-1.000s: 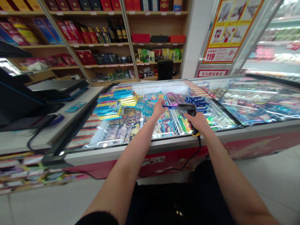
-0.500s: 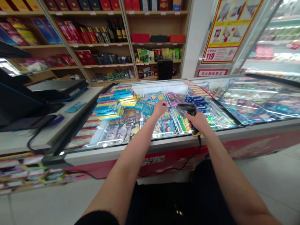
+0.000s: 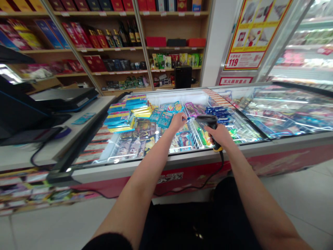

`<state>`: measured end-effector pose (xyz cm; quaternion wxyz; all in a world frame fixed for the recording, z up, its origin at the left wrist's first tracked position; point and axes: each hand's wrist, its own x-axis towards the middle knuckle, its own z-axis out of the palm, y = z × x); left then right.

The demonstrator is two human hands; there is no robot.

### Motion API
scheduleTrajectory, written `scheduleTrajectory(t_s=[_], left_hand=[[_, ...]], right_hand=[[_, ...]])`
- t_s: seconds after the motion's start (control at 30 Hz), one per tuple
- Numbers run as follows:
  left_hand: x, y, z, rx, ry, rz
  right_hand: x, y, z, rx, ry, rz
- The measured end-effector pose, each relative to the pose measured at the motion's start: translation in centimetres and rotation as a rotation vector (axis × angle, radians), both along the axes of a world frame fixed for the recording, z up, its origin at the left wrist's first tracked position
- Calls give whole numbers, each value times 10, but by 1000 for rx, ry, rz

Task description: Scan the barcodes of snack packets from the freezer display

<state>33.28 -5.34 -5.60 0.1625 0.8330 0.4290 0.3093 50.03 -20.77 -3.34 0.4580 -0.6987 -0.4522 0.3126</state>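
Observation:
My left hand [image 3: 177,122] reaches over the open chest freezer [image 3: 166,163] and pinches a thin blue-wrapped ice cream package [image 3: 189,119] by its end. My right hand [image 3: 219,135] grips a black barcode scanner [image 3: 207,120] with a yellow base, its head pointing at the package just to its left. The scanner's black cable [image 3: 203,182] hangs down the freezer's red front. Below both hands lie several colourful ice cream packs in wire baskets.
A checkout counter [image 3: 52,146] with a black till screen and cables stands at the left. Wooden shelves [image 3: 117,48] of boxes and bottles line the back wall. Glass lids [image 3: 286,111] cover the freezer's right part. Tiled floor [image 3: 307,194] lies at the right.
The blue package in my left hand has turned slightly and shifted a little nearer the scanner head. My right hand and the scanner have barely moved.

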Motion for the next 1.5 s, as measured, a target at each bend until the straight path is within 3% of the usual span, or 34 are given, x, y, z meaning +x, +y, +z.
scheduleTrajectory(t_s=[0.2, 0.77, 1.03, 1.23, 1.5], left_hand=[[0, 0, -3, -20, 74, 27], [0, 4, -6, -6, 22, 49], [5, -10, 2, 40, -13, 25], [31, -30, 17, 119, -82, -85], [99, -44, 20, 190, -55, -288]], right_hand=[[0, -1, 1, 3, -8, 5], [3, -2, -1, -7, -77, 22], [6, -8, 2, -4, -55, 15], [24, -18, 2, 13, -16, -34], [74, -40, 6, 104, 60, -201]])
